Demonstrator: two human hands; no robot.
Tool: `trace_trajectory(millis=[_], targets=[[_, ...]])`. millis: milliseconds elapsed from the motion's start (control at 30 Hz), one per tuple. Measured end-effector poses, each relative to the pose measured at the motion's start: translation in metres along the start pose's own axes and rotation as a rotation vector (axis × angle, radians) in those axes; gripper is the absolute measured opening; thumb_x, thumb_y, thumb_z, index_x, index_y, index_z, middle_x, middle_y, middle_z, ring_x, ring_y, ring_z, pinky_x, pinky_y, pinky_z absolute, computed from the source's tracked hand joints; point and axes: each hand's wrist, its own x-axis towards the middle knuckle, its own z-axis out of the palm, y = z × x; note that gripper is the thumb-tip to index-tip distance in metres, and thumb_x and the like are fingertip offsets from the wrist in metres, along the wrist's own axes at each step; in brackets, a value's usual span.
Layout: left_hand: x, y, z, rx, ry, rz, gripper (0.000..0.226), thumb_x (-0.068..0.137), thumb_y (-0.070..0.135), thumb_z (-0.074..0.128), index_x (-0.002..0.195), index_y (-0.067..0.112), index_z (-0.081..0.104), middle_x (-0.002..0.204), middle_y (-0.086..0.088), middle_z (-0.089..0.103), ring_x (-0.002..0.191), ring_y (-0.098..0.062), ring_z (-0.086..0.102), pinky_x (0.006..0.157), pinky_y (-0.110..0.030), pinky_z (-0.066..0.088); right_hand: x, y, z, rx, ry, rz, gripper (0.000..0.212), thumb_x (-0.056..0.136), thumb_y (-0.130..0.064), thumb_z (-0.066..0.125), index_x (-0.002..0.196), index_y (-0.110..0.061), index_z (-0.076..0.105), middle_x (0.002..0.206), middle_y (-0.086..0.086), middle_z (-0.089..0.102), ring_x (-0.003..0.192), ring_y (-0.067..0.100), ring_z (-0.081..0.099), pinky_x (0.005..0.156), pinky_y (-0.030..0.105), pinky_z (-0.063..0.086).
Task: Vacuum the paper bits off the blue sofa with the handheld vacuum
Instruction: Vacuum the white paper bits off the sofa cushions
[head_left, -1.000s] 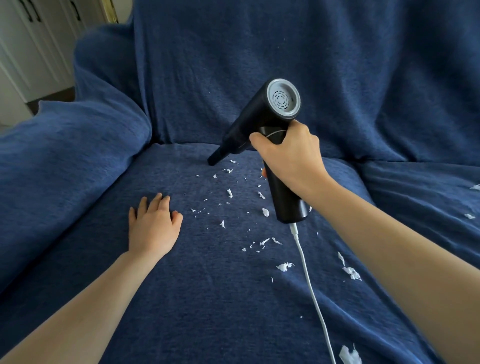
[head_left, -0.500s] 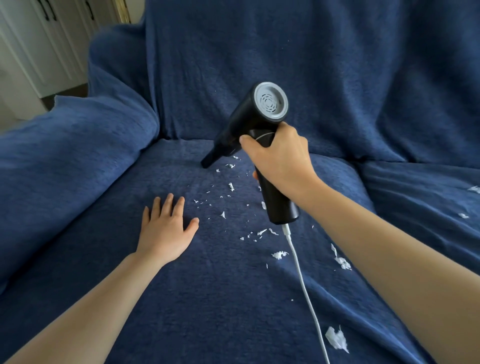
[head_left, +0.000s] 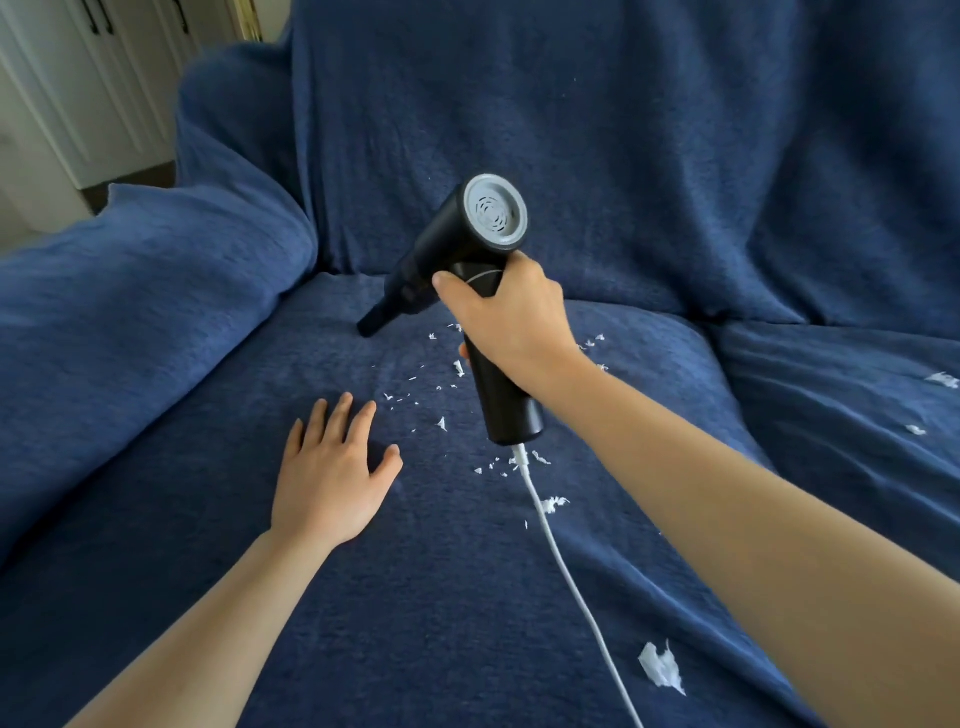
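My right hand (head_left: 511, 322) grips the handle of the black handheld vacuum (head_left: 452, 244), whose grey vented rear cap faces me. Its narrow nozzle (head_left: 371, 325) points down-left at the seat of the blue sofa (head_left: 208, 519), near the back crease. Small white paper bits (head_left: 441, 423) lie scattered on the seat below the nozzle and around the handle. A larger scrap (head_left: 661, 669) lies near the front right. My left hand (head_left: 330, 475) rests flat on the seat with fingers spread, left of the bits. A white cord (head_left: 566, 566) runs from the handle's base toward me.
The sofa's padded armrest (head_left: 145, 291) rises on the left and the backrest (head_left: 623, 145) stands behind. A second seat cushion (head_left: 857, 415) to the right carries a few more white scraps. White cabinet doors (head_left: 78, 78) show at the top left.
The vacuum's nozzle has moved left along the seat, away from the bits near the back crease. My left hand has slid slightly right and forward, its fingers spread wider.
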Motion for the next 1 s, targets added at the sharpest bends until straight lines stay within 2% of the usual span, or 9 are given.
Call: trace_trajectory(millis=[100, 167, 300, 433, 567, 700, 833, 933, 1000], targets=[[0.001, -0.001, 0.0, -0.01, 0.012, -0.001, 0.065, 0.094, 0.053, 0.031, 0.151, 0.022, 0.023, 0.16, -0.004, 0.015, 0.148, -0.026, 0.009, 0.12, -0.043, 0.009, 0.01, 0.0, 0.017, -0.005, 0.004, 0.017, 0.04, 0.082, -0.05, 0.066, 0.1, -0.016, 0.058, 0.09, 0.007, 0.073, 0.078, 0.03, 0.073, 0.077, 0.041, 0.062], [0.003, -0.001, 0.001, 0.001, 0.01, 0.001, 0.065, 0.094, 0.053, 0.03, 0.151, 0.023, 0.022, 0.16, -0.004, 0.015, 0.148, -0.025, 0.008, 0.12, -0.043, 0.009, 0.015, 0.001, 0.019, 0.003, 0.012, 0.026, 0.042, 0.081, -0.052, 0.066, 0.101, -0.016, 0.058, 0.096, 0.008, 0.072, 0.081, 0.034, 0.073, 0.076, 0.043, 0.062], [0.002, -0.002, 0.001, 0.011, 0.006, -0.003, 0.065, 0.094, 0.053, 0.029, 0.151, 0.023, 0.022, 0.16, -0.003, 0.015, 0.148, -0.025, 0.008, 0.12, -0.043, 0.009, 0.017, 0.008, -0.001, -0.043, 0.066, 0.035, 0.04, 0.082, -0.05, 0.065, 0.1, -0.015, 0.057, 0.097, 0.007, 0.07, 0.073, 0.03, 0.073, 0.075, 0.041, 0.062], [0.002, -0.001, 0.0, 0.007, 0.008, -0.006, 0.064, 0.094, 0.051, 0.032, 0.15, 0.021, 0.025, 0.16, -0.005, 0.017, 0.148, -0.027, 0.01, 0.12, -0.044, 0.01, 0.016, 0.018, -0.035, -0.108, 0.143, 0.014, 0.035, 0.082, -0.049, 0.064, 0.095, -0.018, 0.058, 0.09, 0.007, 0.072, 0.069, 0.025, 0.072, 0.068, 0.032, 0.06], [0.001, 0.001, 0.0, 0.008, 0.0, -0.017, 0.064, 0.094, 0.051, 0.032, 0.15, 0.022, 0.025, 0.16, -0.005, 0.017, 0.148, -0.026, 0.01, 0.12, -0.044, 0.01, 0.014, 0.028, -0.06, -0.128, 0.219, 0.033, 0.039, 0.077, -0.053, 0.062, 0.097, -0.019, 0.058, 0.091, 0.008, 0.071, 0.077, 0.031, 0.072, 0.076, 0.036, 0.06], [0.001, 0.0, 0.0, 0.007, 0.006, -0.017, 0.063, 0.094, 0.051, 0.034, 0.15, 0.022, 0.026, 0.16, -0.004, 0.019, 0.148, -0.026, 0.012, 0.12, -0.043, 0.011, 0.013, 0.032, -0.072, -0.128, 0.219, 0.052, 0.026, 0.081, -0.047, 0.063, 0.084, -0.023, 0.052, 0.086, 0.006, 0.071, 0.073, 0.03, 0.072, 0.076, 0.037, 0.061], [0.003, 0.0, 0.001, 0.006, 0.013, -0.022, 0.063, 0.093, 0.051, 0.037, 0.149, 0.022, 0.029, 0.159, -0.004, 0.021, 0.147, -0.026, 0.014, 0.12, -0.044, 0.013, 0.007, 0.028, -0.076, -0.133, 0.193, 0.031, 0.023, 0.086, -0.041, 0.064, 0.081, -0.023, 0.05, 0.076, 0.006, 0.071, 0.061, 0.017, 0.071, 0.062, 0.022, 0.057], [0.003, 0.001, 0.0, 0.001, 0.013, -0.027, 0.063, 0.094, 0.05, 0.037, 0.149, 0.022, 0.03, 0.159, -0.004, 0.021, 0.147, -0.026, 0.014, 0.12, -0.044, 0.013, -0.003, 0.024, -0.076, -0.103, 0.169, 0.006, 0.023, 0.087, -0.038, 0.065, 0.082, -0.019, 0.054, 0.069, 0.003, 0.069, 0.061, 0.019, 0.072, 0.071, 0.033, 0.061], [0.003, 0.002, 0.0, -0.004, 0.016, -0.026, 0.062, 0.094, 0.05, 0.038, 0.148, 0.021, 0.03, 0.159, -0.005, 0.021, 0.147, -0.026, 0.014, 0.119, -0.044, 0.013, -0.009, 0.021, -0.076, -0.092, 0.15, 0.0, 0.023, 0.087, -0.038, 0.065, 0.084, -0.017, 0.056, 0.07, 0.003, 0.069, 0.056, 0.019, 0.071, 0.069, 0.033, 0.061]])
